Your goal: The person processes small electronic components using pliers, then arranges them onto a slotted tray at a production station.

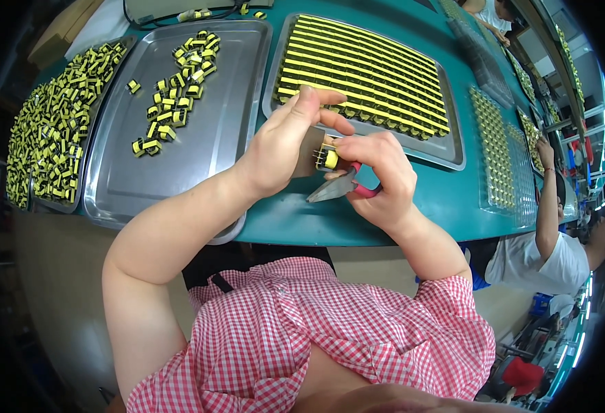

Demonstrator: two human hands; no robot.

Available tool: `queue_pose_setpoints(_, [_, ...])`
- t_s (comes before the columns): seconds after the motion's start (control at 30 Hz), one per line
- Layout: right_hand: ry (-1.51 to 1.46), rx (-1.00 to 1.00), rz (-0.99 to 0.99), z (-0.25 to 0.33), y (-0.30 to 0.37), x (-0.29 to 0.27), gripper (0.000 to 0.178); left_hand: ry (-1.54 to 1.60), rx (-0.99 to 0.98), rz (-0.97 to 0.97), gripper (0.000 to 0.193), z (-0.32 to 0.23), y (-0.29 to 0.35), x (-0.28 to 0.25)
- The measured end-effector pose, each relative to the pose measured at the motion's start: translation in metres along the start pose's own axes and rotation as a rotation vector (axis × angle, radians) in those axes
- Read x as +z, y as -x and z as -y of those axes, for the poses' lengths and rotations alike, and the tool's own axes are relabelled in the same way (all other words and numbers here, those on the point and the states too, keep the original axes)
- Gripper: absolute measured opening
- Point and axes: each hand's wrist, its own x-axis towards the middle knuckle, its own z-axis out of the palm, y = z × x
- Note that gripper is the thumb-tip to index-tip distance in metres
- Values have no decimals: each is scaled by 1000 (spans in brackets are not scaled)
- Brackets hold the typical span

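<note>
My left hand (278, 148) is curled around a flat grey-brown piece (306, 155), its thumb raised and fingers bent toward the right hand. In my right hand (387, 172) are pliers (335, 186) with red handles, their jaws pointing left and down. The same hand's thumb and fingertips touch a small yellow-and-black transformer (329, 160) with metal pins sticking out to the left. This transformer sits against the grey-brown piece, between both hands. Just beyond the hands, a metal tray (447, 155) bears tight rows of yellow-and-black transformers (364, 76).
Left of my hands lies a large metal tray (127, 165) with a loose cluster of transformers (178, 86). A heaped tray of them (61, 124) stands farther left. Clear plastic trays (495, 148) line the green table's (295, 217) right side. A co-worker (540, 258) sits at right.
</note>
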Motion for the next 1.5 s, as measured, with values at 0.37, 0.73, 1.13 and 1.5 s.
queue_pose_setpoints(0.37, [15,-16,15,1,1,2,37,-82,76,66,54,8,0,-3])
queue_pose_setpoints(0.73, [45,-68,3,6,1,2,41,49,-5,94,61,8,-1,4])
queue_pose_setpoints(1.13, [60,-33,-47,13,2,7,34,-44,-86,40,62,8,3,9])
queue_pose_setpoints(1.5, [34,-7,-41,9,-2,-3,41,-89,-21,-8,53,11,-3,-2])
